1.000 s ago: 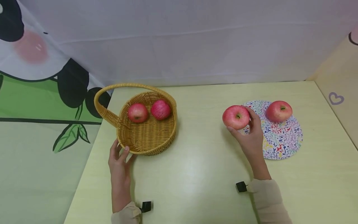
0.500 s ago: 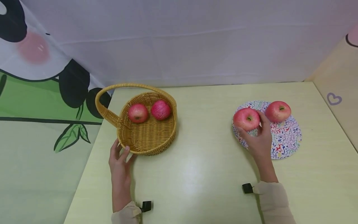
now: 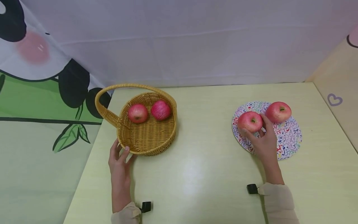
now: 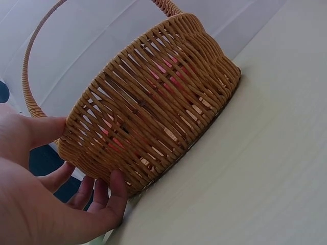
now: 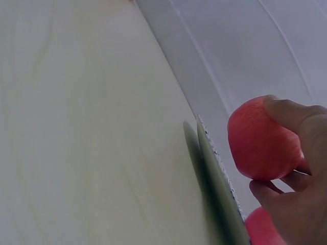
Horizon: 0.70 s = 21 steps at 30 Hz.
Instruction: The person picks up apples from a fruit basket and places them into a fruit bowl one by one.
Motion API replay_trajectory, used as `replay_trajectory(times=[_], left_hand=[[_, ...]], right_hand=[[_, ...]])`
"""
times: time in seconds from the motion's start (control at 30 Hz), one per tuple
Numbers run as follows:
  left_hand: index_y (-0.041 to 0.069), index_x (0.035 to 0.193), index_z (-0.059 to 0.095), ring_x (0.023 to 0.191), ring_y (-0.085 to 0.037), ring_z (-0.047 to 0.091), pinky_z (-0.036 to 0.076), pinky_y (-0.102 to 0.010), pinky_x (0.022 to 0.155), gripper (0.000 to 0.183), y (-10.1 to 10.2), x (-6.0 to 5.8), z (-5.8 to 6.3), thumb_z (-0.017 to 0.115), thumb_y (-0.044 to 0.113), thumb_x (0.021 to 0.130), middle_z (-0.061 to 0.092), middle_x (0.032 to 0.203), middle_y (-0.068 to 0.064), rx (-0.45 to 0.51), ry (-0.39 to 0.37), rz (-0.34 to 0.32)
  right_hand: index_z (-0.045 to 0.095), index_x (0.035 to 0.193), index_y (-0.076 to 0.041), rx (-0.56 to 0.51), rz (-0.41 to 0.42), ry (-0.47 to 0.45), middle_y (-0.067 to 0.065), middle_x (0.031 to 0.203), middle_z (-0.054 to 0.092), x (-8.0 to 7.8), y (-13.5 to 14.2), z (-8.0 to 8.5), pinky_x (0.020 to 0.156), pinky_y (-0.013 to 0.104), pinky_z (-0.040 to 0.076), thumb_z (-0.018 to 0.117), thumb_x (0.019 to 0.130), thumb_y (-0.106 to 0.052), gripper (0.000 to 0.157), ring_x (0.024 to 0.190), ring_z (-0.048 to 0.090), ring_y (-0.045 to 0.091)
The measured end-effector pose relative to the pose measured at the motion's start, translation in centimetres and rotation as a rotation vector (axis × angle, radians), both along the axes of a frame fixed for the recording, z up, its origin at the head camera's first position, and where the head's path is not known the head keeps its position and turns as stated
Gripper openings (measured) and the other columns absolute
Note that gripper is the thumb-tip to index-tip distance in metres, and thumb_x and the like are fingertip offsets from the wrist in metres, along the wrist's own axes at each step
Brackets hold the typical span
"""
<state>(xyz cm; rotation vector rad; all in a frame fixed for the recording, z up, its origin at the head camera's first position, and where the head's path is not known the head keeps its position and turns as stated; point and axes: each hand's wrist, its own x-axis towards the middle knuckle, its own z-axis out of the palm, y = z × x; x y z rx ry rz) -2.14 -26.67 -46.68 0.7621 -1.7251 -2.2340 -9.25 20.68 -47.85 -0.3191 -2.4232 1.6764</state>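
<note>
My right hand point(image 3: 264, 141) holds a red apple point(image 3: 250, 121) between thumb and fingers over the left part of a round, colourfully patterned plate point(image 3: 289, 140). In the right wrist view a gap shows between this apple point(image 5: 261, 140) and the plate's edge point(image 5: 222, 168). A second apple point(image 3: 278, 112) rests at the back of the plate. On the left stands a wicker basket point(image 3: 145, 140) with two red, apple-like fruits point(image 3: 138, 113) inside. My left hand point(image 3: 118, 166) grips its near left side; in the left wrist view fingertips touch the rim and lower wall of the basket point(image 4: 148, 107).
The basket's tall arched handle point(image 3: 131, 85) leans up toward the back left. A pale tabletop point(image 3: 195, 174) lies between basket and plate. Behind it hangs a light cloth backdrop point(image 3: 195, 56), and a side panel point(image 3: 339, 81) stands at the right.
My right hand has carried the apple to the right and slightly nearer, from the plate's left edge to over the plate. The left hand and the basket have stayed put.
</note>
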Motion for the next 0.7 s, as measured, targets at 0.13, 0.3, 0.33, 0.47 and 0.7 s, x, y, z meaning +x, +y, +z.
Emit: replay_trajectory(times=[0.13,0.3,0.33,0.47,0.7], left_hand=[[0.031,0.148,0.04,0.136,-0.024,0.04,0.056,-0.028,0.087,0.057,0.01,-0.01,-0.03,0.063,0.019,0.097,0.035,0.15,-0.001,-0.004,-0.001,-0.003],[0.03,0.148,0.041,0.136,-0.024,0.039,0.056,-0.028,0.087,0.057,-0.04,-0.02,-0.09,0.063,0.018,0.096,0.036,0.148,-0.001,-0.006,0.008,-0.005],[0.03,0.148,0.041,0.136,-0.024,0.039,0.056,-0.028,0.087,0.057,-0.05,-0.02,-0.09,0.063,0.018,0.097,0.036,0.148,-0.001,-0.005,0.008,-0.006],[0.03,0.148,0.041,0.136,-0.024,0.04,0.056,-0.028,0.087,0.057,-0.05,-0.02,-0.18,0.063,0.017,0.097,0.036,0.148,-0.001,-0.004,0.009,-0.004],[0.032,0.147,0.04,0.135,-0.023,0.04,0.055,-0.028,0.087,0.057,-0.08,-0.04,-0.16,0.063,0.02,0.096,0.036,0.148,0.0,-0.006,-0.01,-0.003]], right_hand=[[0.027,0.155,-0.027,0.028,-0.004,-0.024,-0.004,0.156,0.037,-0.04,-0.03,0.01,0.112,0.027,0.038,0.08,0.083,-0.032,0.089,0.141,0.039,0.017],[0.027,0.156,-0.022,0.041,-0.008,-0.038,-0.004,0.157,0.036,-0.08,-0.09,0.03,0.114,0.034,0.037,0.079,0.083,-0.035,0.09,0.143,0.038,0.019],[0.027,0.156,-0.022,0.044,-0.01,-0.041,-0.004,0.157,0.036,-0.08,-0.08,0.01,0.114,0.035,0.037,0.079,0.083,-0.035,0.09,0.143,0.038,0.019],[0.027,0.155,-0.023,0.06,-0.01,-0.044,-0.003,0.157,0.036,-0.11,0.0,-0.17,0.115,0.037,0.037,0.078,0.083,-0.035,0.089,0.144,0.038,0.019],[0.028,0.155,-0.022,0.081,-0.006,-0.048,-0.002,0.158,0.036,-0.36,0.02,-0.57,0.114,0.039,0.037,0.078,0.084,-0.036,0.088,0.146,0.037,0.019]])
